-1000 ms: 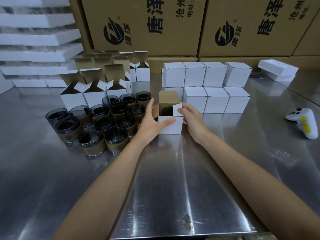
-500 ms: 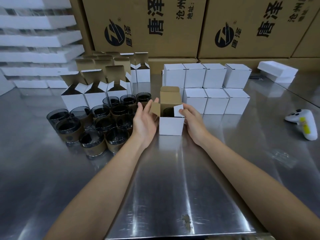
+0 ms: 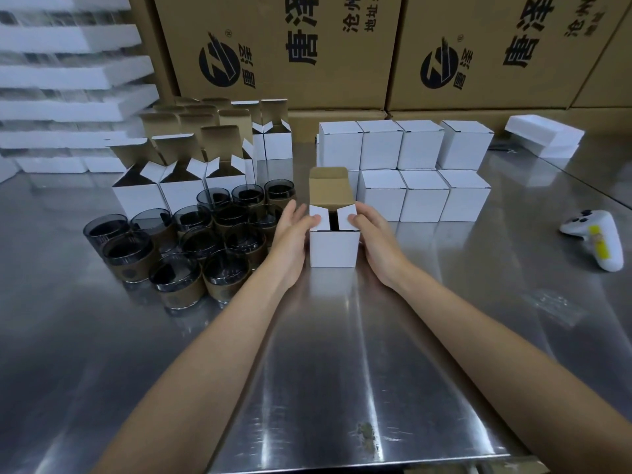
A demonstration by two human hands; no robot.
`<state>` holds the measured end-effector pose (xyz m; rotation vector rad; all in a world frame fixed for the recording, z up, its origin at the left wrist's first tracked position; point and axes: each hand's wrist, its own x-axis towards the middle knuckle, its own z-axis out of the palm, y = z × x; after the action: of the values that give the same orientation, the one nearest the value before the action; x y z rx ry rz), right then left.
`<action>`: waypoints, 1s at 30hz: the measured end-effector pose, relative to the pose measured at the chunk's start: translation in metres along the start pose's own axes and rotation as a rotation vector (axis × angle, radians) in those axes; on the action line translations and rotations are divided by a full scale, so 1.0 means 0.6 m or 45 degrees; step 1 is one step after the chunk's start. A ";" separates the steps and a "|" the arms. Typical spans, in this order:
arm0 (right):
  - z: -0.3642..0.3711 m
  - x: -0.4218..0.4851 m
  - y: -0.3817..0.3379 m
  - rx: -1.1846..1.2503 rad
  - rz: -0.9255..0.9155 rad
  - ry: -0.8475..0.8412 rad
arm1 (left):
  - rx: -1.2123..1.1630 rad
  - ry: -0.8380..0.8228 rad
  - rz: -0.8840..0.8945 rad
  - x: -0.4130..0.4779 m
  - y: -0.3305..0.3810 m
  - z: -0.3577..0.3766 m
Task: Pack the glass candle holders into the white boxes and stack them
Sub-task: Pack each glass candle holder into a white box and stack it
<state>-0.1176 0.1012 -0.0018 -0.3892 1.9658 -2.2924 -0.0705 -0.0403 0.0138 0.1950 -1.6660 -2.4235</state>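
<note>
A small white box point(image 3: 333, 248) stands on the steel table point(image 3: 342, 371) in front of me, its brown top lid upright. My left hand point(image 3: 290, 234) holds its left side, thumb pressing the left side flap down. My right hand point(image 3: 376, 234) holds the right side, thumb pressing the right flap down. A dark gap between the flaps hides what is inside. Several dark glass candle holders point(image 3: 191, 244) with brown bands stand in a cluster just left of my left hand. Closed white boxes point(image 3: 403, 165) are stacked in two tiers behind.
Open empty white boxes point(image 3: 184, 179) with raised lids stand behind the glasses. A white handheld controller point(image 3: 598, 241) lies at the right. White foam pieces point(image 3: 543, 135) sit at the back right, foam trays point(image 3: 68, 77) at the left, big cardboard cartons point(image 3: 342, 49) along the back.
My left hand has gone from the box's front to its left side. Both side flaps, spread apart before, are now folded inward under my thumbs.
</note>
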 end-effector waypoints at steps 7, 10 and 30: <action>-0.002 -0.002 -0.004 0.026 -0.029 -0.026 | 0.007 -0.067 0.047 0.000 0.004 0.007; -0.002 -0.003 -0.007 0.085 -0.048 -0.045 | 0.026 -0.096 0.108 -0.001 0.003 0.007; -0.022 -0.024 -0.016 -0.425 -0.160 -0.239 | 0.441 -0.070 0.253 -0.025 -0.010 0.005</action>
<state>-0.1061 0.1187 0.0041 -0.7466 2.2805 -1.9029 -0.0569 -0.0320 0.0091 0.0091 -2.0151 -2.0044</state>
